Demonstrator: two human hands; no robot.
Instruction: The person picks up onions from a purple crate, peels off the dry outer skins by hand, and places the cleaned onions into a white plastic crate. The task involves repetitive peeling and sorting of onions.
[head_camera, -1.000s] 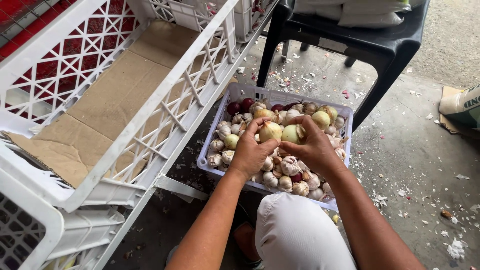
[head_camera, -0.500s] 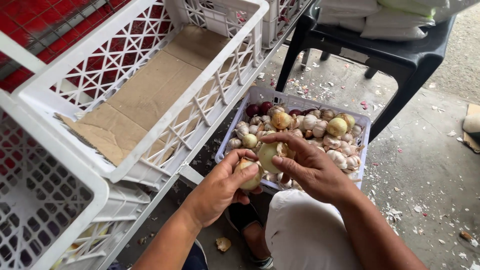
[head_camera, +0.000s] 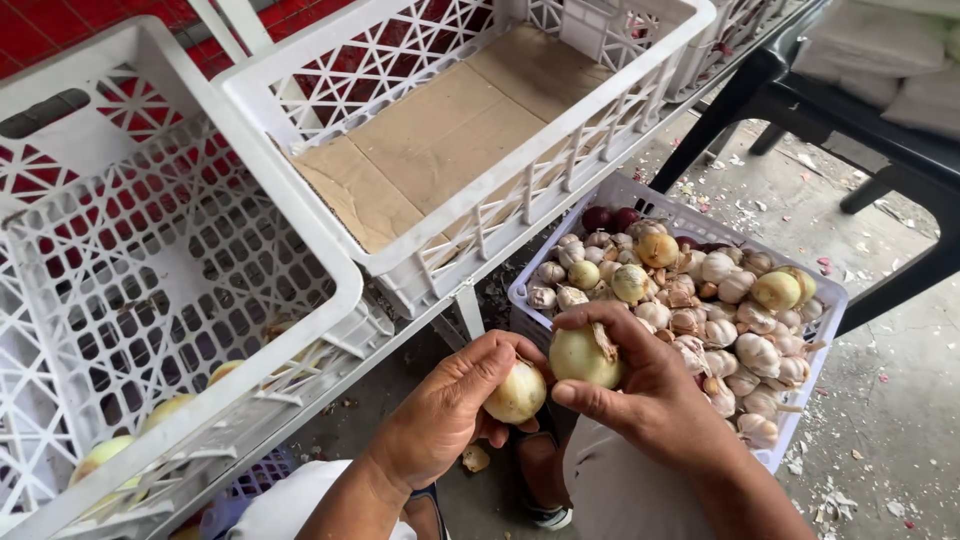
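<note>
Two onions are held at the lower centre of the frame. A small pale onion (head_camera: 517, 392) is cupped in the left hand (head_camera: 448, 415), its fingers curled round it so that its left side is hidden. A larger yellowish onion (head_camera: 583, 356) is gripped by the right hand (head_camera: 650, 395), thumb below and fingers arched over the top. Just right of the hands, a lavender basket (head_camera: 822, 300) of garlic and onions is seen, its near corner covered by the right wrist. At lower left, round pale produce (head_camera: 165, 410) is only partly visible through a white crate (head_camera: 330, 265). A cardboard-lined crate (head_camera: 470, 210) fills the upper centre.
</note>
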